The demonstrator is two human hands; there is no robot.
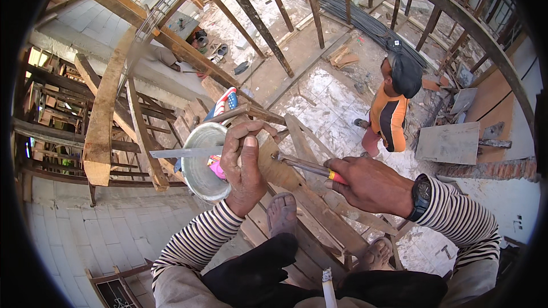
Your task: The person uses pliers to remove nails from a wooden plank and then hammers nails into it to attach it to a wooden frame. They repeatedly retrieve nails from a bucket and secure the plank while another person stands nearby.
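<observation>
Fingers of the left hand (244, 162) curl tight around a flat metal strip (182, 152), which juts out sideways to the left of the knuckles, across the rim of a round metal bucket (201, 162). Just right of them, the right hand (371, 185) closes its fingers around the red-and-yellow handle of a chisel (305, 166); its steel tip points at the left thumb and rests on a wooden plank (302, 194). Below both hands sit two bare feet (282, 212) on the planks. Beyond the right knuckles, a person in an orange shirt (391, 111) stands well apart on the floor below.
</observation>
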